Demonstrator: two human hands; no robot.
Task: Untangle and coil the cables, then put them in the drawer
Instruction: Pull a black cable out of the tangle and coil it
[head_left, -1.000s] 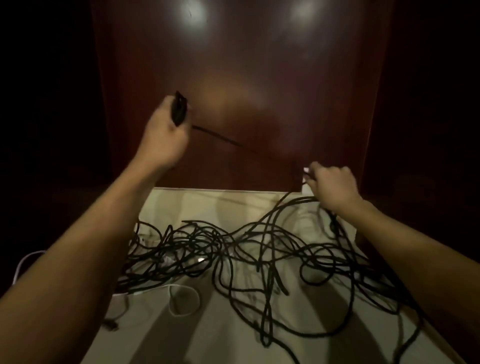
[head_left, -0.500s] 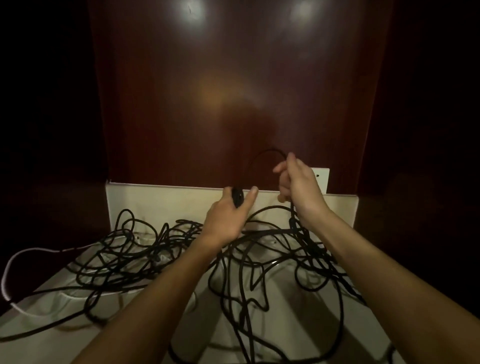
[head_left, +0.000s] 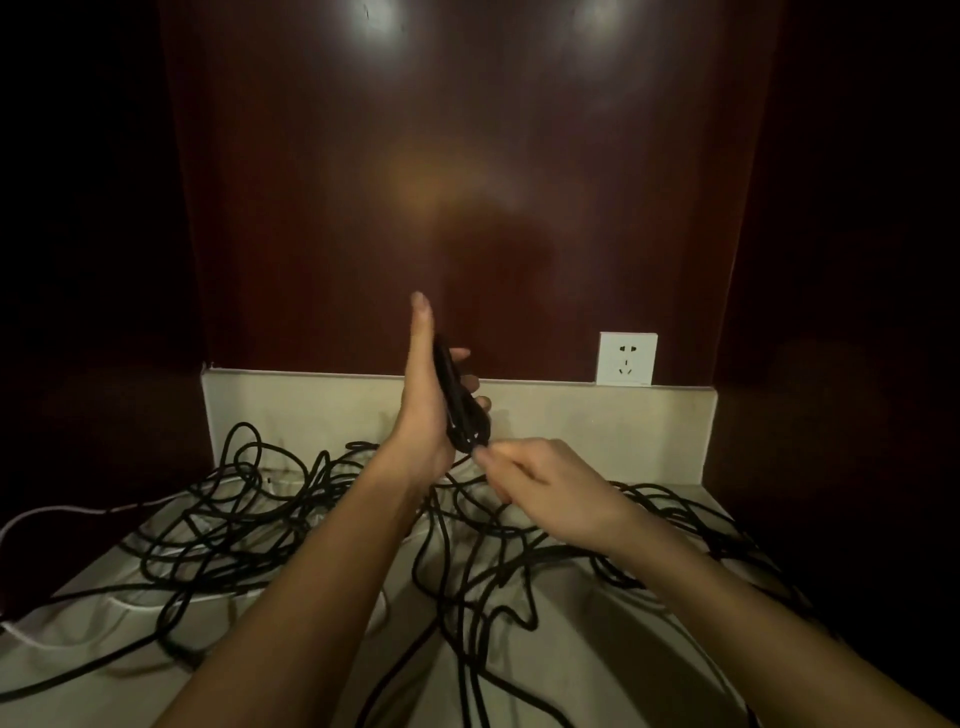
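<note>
1. Holding a small coil of black cable (head_left: 460, 402) upright above the counter (head_left: 597, 649), the left hand (head_left: 426, 410) curls around it.
2. Right hand (head_left: 540, 486) pinches the cable's strand below the coil.
3. Tangled black cables (head_left: 260, 519) sprawl across the counter.

We record a glossy, dark reddish wood-look wall panel (head_left: 467, 182) with bright glare spots, a smooth pale stone-like counter (head_left: 597, 649), matt black rubbery-looking cables (head_left: 249, 525), a smooth white cable (head_left: 47, 514), and a smooth white plastic socket plate (head_left: 627, 358).
</note>
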